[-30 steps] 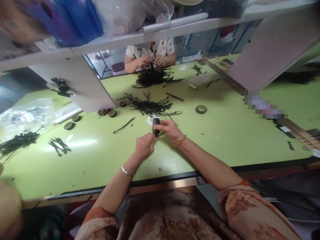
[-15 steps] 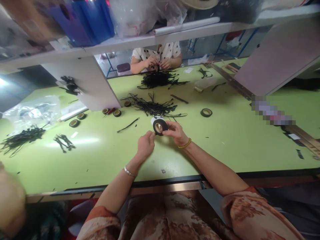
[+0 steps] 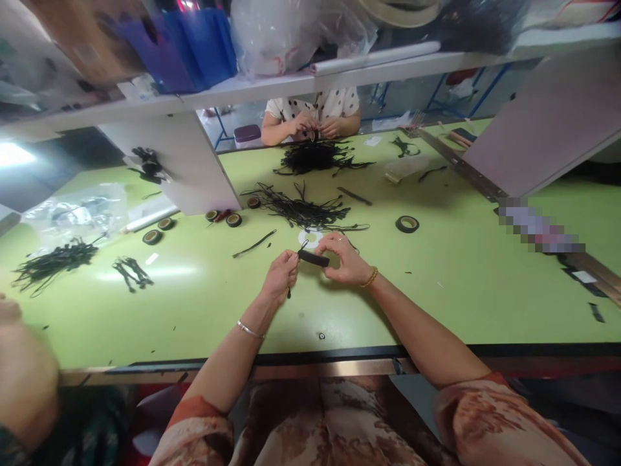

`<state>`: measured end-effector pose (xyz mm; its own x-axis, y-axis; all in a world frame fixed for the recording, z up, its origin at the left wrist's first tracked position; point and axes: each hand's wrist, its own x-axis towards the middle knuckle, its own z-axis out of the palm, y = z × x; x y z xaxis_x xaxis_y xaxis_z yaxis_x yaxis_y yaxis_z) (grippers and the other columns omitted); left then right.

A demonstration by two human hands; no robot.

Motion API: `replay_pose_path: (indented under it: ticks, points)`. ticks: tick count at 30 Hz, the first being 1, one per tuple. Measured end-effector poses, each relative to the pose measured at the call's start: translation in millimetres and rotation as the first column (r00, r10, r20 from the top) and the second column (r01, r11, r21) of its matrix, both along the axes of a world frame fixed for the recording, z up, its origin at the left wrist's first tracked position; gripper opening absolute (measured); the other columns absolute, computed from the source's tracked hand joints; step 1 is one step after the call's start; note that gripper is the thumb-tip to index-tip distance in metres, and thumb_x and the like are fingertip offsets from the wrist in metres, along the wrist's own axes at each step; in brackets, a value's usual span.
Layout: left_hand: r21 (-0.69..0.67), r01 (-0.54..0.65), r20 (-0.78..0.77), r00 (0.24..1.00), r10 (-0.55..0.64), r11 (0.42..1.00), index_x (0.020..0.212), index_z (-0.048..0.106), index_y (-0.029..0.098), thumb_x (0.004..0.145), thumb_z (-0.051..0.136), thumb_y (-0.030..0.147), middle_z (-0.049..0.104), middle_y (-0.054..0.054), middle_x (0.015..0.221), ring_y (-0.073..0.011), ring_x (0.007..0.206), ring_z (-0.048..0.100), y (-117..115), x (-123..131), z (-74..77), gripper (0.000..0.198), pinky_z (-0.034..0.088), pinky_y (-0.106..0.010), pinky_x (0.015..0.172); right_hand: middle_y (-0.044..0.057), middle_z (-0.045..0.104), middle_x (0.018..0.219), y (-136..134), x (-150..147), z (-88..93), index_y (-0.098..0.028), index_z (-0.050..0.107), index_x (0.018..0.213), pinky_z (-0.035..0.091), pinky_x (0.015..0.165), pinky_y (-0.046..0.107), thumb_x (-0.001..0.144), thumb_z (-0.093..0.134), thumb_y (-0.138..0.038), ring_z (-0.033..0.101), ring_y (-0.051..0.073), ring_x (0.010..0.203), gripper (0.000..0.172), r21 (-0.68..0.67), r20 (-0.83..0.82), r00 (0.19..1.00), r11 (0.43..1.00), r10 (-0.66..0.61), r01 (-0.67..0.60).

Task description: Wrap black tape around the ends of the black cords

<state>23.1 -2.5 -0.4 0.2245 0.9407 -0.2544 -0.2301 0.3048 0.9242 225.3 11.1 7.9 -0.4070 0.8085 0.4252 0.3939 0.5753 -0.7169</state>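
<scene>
Spreading beneath a white shelf (image 3: pixel 272 88), the green tabletop (image 3: pixel 436 304) underlies left grip (image 3: pixel 281 277) holding cord (image 3: pixel 289 293), right grip (image 3: pixel 344 261) holding tape roll (image 3: pixel 313 259).

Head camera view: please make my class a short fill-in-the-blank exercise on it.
The right hand holds a black roll of ____.
The left hand grips a thin ____ cord.
The tabletop is light ____.
A shirt opposite is white with black ____.

Missing words: tape; black; green; dots.
</scene>
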Motion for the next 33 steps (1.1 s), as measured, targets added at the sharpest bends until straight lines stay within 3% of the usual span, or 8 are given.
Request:
replay_pose_path:
  ticks: [3, 6, 12, 19, 21, 25, 27, 33]
  points:
    - [0.193, 0.02, -0.172, 0.985, 0.014, 0.981, 0.079, 0.045, 0.02, 0.08, 0.063, 0.055, 0.034, 0.01, 0.051, -0.0046, 0.044, 0.025, -1.7, 0.3, -1.7, 0.04, 0.02, -0.018, 0.044, 0.006, 0.065, 0.098, 0.7, 1.2, 2.5, -0.021, 0.06, 0.103, 0.039, 0.094, 0.042, 0.071, 0.064, -0.027, 0.057, 0.025, 0.099, 0.033, -0.132, -0.152, 0.985, 0.986, 0.086, -0.106]
    - [0.376, 0.112, -0.375, 0.926, 0.04, 0.92, 0.077, 0.048, 0.019, 0.087, 0.056, 0.049, 0.043, 0.006, 0.058, -0.0074, 0.054, 0.036, -3.9, 0.3, -1.8, 0.032, 0.03, -0.02, 0.053, 0.004, 0.065, 0.091, -2.1, -3.2, 6.7, -0.021, 0.057, 0.116, 0.043, 0.089, 0.038, 0.081, 0.063, -0.038, 0.06, 0.021, 0.09, 0.039, -0.25, -0.248, 0.968, 0.964, 0.028, -0.092]
    - [0.529, 0.214, -0.6, 0.779, 0.183, 0.821, 0.075, 0.054, 0.018, 0.088, 0.05, 0.033, 0.05, 0.003, 0.067, -0.0105, 0.064, 0.042, -8.8, 2.3, 2.7, 0.02, 0.037, -0.024, 0.064, 0.003, 0.065, 0.074, -11.4, -16.8, 17.1, -0.019, 0.065, 0.082, 0.043, 0.071, 0.031, 0.082, 0.062, -0.036, 0.055, 0.017, 0.07, 0.016, -0.274, -0.11, 0.991, 0.961, -0.079, 0.046]
    - [0.526, 0.255, -0.674, 0.707, 0.215, 0.811, 0.081, 0.053, 0.019, 0.087, 0.053, 0.035, 0.049, 0.004, 0.064, -0.0096, 0.057, 0.042, -13.4, 2.7, 5.6, 0.017, 0.035, -0.022, 0.058, 0.001, 0.062, 0.061, -13.8, -17.9, 17.3, -0.019, 0.06, 0.068, 0.038, 0.058, 0.028, 0.079, 0.061, -0.039, 0.049, 0.013, 0.055, 0.024, -0.383, -0.112, 0.979, 0.916, -0.172, 0.117]
    - [0.567, 0.32, -0.717, 0.645, 0.264, 0.759, 0.084, 0.056, 0.019, 0.089, 0.051, 0.033, 0.054, 0.002, 0.068, -0.0103, 0.06, 0.045, -14.9, 2.3, 5.2, 0.015, 0.035, -0.023, 0.059, 0.001, 0.062, 0.059, -13.9, -18.4, 16.4, -0.018, 0.058, 0.065, 0.039, 0.058, 0.028, 0.078, 0.063, -0.042, 0.05, 0.013, 0.054, 0.027, -0.436, -0.133, 0.973, 0.893, -0.19, 0.115]
    - [0.604, 0.503, -0.797, 0.377, 0.472, 0.619, 0.08, 0.059, 0.02, 0.096, 0.042, 0.03, 0.061, -0.003, 0.073, -0.0138, 0.066, 0.05, -15.9, 1.4, 1.6, 0.025, 0.03, -0.026, 0.059, 0.001, 0.062, 0.058, -11.3, -19.6, 14.1, -0.018, 0.058, 0.063, 0.04, 0.059, 0.028, 0.073, 0.069, -0.053, 0.052, 0.012, 0.054, 0.039, -0.556, -0.244, 0.948, 0.83, -0.203, 0.034]
    - [0.619, 0.547, -0.772, 0.293, 0.564, 0.564, 0.078, 0.059, 0.019, 0.097, 0.039, 0.029, 0.059, -0.004, 0.069, -0.0149, 0.065, 0.049, -14.7, 0.3, -1.2, 0.029, 0.028, -0.028, 0.058, 0.002, 0.061, 0.057, -8.4, -19.9, 12.8, -0.017, 0.058, 0.063, 0.037, 0.054, 0.027, 0.072, 0.067, -0.064, 0.049, 0.011, 0.052, 0.048, -0.624, -0.304, 0.924, 0.781, -0.233, -0.008]
    - [0.704, 0.598, -0.643, 0.308, 0.701, 0.382, 0.079, 0.058, 0.019, 0.099, 0.037, 0.025, 0.056, -0.003, 0.066, -0.0146, 0.064, 0.046, -10.5, -4.5, -7.2, 0.03, 0.028, -0.029, 0.059, 0.002, 0.066, 0.059, -4.3, -20.5, 13.4, -0.019, 0.056, 0.08, 0.027, 0.047, 0.025, 0.072, 0.067, -0.068, 0.051, 0.012, 0.05, 0.051, -0.758, -0.28, 0.908, 0.652, -0.312, -0.01]
